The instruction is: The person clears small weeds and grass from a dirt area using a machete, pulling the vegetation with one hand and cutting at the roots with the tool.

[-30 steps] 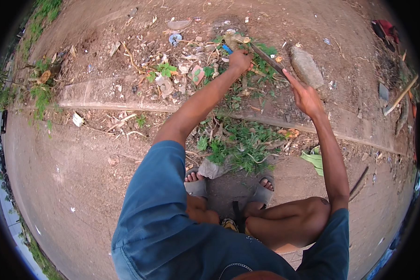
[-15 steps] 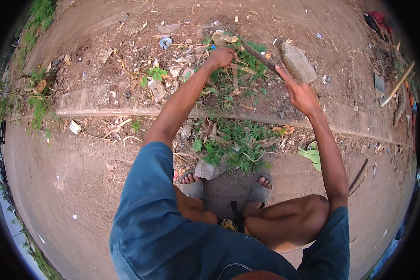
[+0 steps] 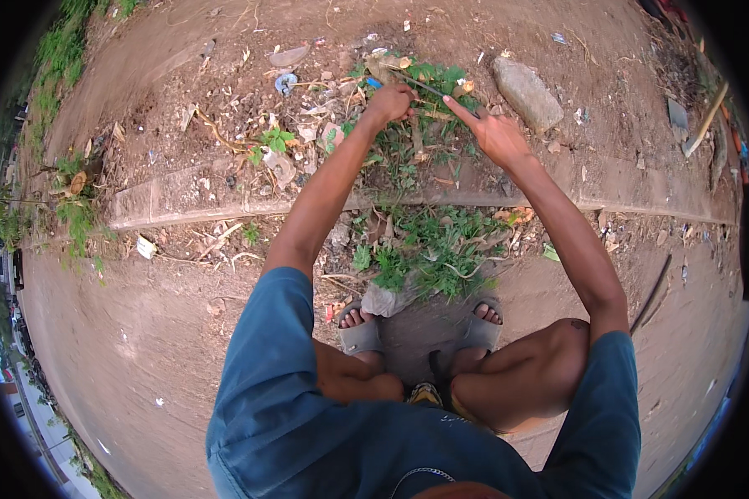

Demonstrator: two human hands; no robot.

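Note:
My right hand (image 3: 501,139) grips a long dark blade, which looks like a machete (image 3: 422,85), its index finger stretched along it. The handle is hidden in the palm. Seen almost edge-on, the blade slants up and left, its far end close to my left hand (image 3: 393,105). That hand is closed low among green weeds (image 3: 401,158), apparently around some stems; the fingers partly hide what they hold. Pale cut-looking stalks (image 3: 431,111) lie beside its fingertips. A second clump of weeds (image 3: 437,249) lies nearer me, in front of my sandalled feet.
A large grey stone (image 3: 528,93) lies right of the weeds. A low concrete kerb (image 3: 308,206) crosses the ground between the two clumps. Dry scraps and litter (image 3: 308,116) cover the soil to the left. A smaller stone (image 3: 380,301) sits by my left foot. A stick (image 3: 653,291) lies at right.
My right hand has moved left and slightly up with the blade, toward my left hand. The blade now appears thinner and flatter. My left hand stays closed at the weeds.

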